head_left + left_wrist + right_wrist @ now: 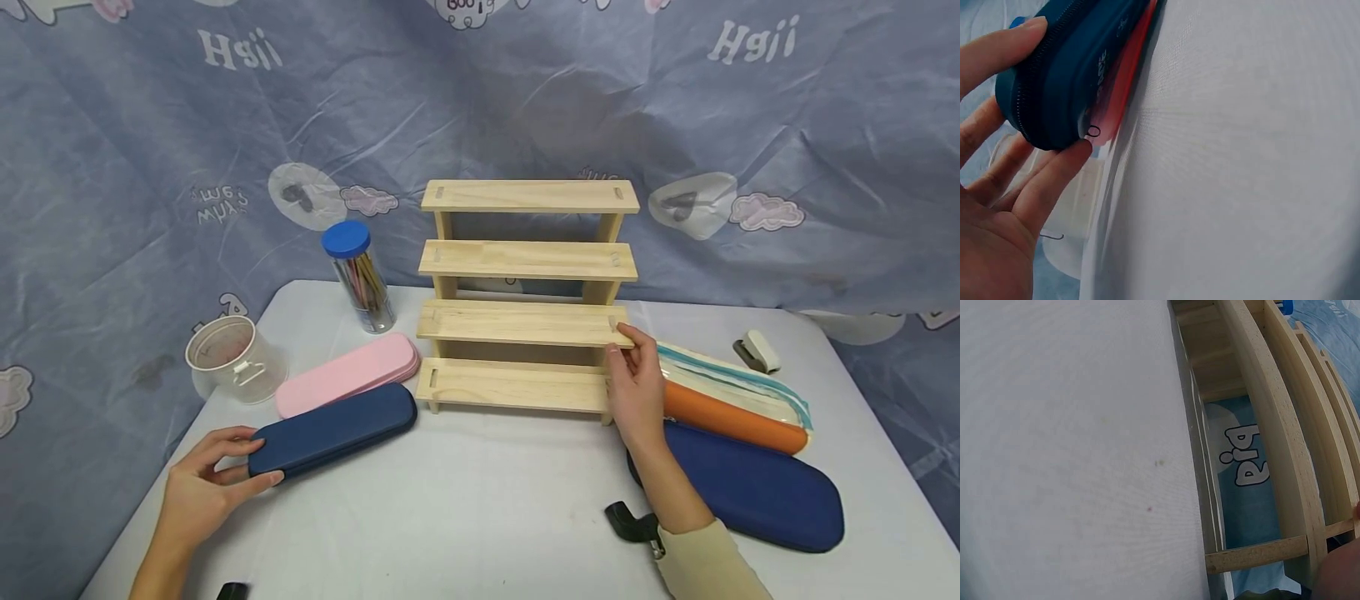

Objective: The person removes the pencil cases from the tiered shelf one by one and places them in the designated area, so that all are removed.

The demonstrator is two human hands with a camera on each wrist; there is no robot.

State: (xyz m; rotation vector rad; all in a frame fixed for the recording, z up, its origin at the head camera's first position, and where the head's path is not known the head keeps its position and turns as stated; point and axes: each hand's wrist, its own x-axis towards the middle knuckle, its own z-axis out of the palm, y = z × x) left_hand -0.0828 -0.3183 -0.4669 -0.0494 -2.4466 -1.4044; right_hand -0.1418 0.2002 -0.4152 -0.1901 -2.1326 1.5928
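A dark blue zippered pencil case [333, 427] lies at an angle on the left of the table. My left hand [201, 490] grips its near left end between thumb and fingers; the zip and rounded end of the case [1060, 75] show in the left wrist view. A four-step wooden rack [525, 323] stands at the back centre. My right hand [637, 390] holds the right end of its second step from the bottom, fingertips at the board's edge. In the right wrist view the rack [1285, 431] shows from its side, with only part of the hand visible.
Behind the blue case lie a pink case [348, 375], a white cup [238, 358] and a blue-lidded jar of thin sticks [363, 279]. To the right are an orange-and-clear pouch [735, 408], a navy case [757, 492], a small white-and-dark object [759, 350] and a black object [632, 523].
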